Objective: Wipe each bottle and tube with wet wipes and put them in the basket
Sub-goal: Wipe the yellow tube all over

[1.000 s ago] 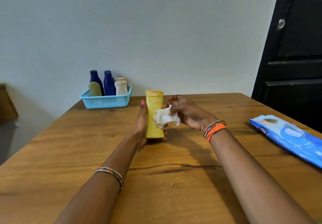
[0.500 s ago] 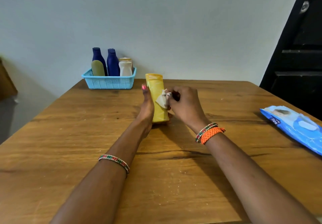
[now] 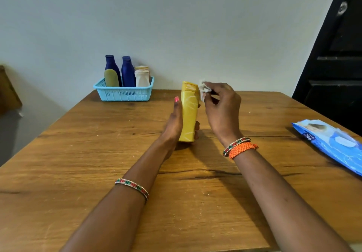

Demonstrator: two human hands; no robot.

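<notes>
Head view: yellow bottle (image 3: 189, 114) mid-table (image 3: 78, 153), basket (image 3: 125, 93) at far edge.

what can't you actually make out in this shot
Head view, the only one:
- yellow bottle: its label side is turned away, its left side covered by the left hand.
- wet wipe: mostly hidden in the right hand.
- wipes pack: cut off by the right edge.
- basket: wall hides the bottles' lower halves.
</notes>
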